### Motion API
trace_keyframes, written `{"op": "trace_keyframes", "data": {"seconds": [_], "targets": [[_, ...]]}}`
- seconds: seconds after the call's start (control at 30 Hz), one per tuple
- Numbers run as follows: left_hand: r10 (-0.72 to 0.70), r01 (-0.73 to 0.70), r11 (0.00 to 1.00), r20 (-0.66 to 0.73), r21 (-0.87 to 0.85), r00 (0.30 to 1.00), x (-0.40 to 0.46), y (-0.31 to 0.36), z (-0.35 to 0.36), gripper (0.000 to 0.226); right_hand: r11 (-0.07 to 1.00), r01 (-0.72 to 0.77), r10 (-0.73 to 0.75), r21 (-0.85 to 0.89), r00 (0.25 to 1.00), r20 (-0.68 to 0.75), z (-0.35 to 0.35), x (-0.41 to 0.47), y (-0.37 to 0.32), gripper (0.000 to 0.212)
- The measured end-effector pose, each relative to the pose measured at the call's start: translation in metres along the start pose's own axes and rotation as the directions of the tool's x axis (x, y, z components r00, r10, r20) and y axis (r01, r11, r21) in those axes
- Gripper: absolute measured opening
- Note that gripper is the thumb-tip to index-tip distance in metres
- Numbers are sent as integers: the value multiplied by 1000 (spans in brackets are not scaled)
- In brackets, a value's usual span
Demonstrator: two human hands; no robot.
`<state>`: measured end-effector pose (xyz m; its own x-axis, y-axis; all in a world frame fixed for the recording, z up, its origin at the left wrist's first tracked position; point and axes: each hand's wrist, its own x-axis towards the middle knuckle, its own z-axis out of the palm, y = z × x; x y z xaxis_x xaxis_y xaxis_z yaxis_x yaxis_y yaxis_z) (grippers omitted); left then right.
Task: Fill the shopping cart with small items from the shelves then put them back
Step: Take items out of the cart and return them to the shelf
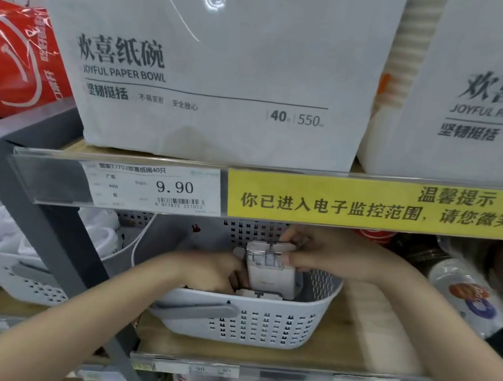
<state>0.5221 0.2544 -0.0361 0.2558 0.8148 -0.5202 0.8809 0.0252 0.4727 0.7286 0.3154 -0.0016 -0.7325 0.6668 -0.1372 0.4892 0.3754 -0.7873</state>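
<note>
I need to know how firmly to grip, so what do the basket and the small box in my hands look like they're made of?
Basket: looks like moulded plastic, matte pale grey, going by its punched hole pattern, rounded rim and darker grey handle.
Box: probably thin card or plastic packaging, white and smooth; too blurred to say which. The right hand pinches its top, and the left hand is at its side in the basket.

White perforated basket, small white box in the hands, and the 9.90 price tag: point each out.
white perforated basket (263, 328): head view, on its front wall.
small white box (269, 273): head view, on its front face.
9.90 price tag (157, 189): head view, on its printed face.
</note>
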Motion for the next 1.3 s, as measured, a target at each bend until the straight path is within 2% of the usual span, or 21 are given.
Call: {"op": "trace_keyframes", "data": {"seconds": [0.27,0.63,0.8,0.87,1.07,1.3], "targets": [[27,-28,999,-3,-29,1000,1,-1,1,29,998,1,-1,63,1000,3,-3,3,6,15],[50,-50,998,-13,-29,999,6,-3,1,29,1000,7,-6,-20,998,63,-8,6,8,12],[83,-83,996,4,-44,997,4,-7,-4,33,998,-53,51,29,997,53,-8,9,13,10],[95,-93,993,23,-68,995,2,-8,-5,30,998,-59,60,-20,994,91,-7,10,11,9],[62,-60,996,31,-65,998,7,-6,1,28,950,-17,63,-311,988,140,1,11,0,19],[10,-9,1000,59,-17,998,18,0,8,31,795,-42,215,-605,953,215,16,19,-1,22]]}}
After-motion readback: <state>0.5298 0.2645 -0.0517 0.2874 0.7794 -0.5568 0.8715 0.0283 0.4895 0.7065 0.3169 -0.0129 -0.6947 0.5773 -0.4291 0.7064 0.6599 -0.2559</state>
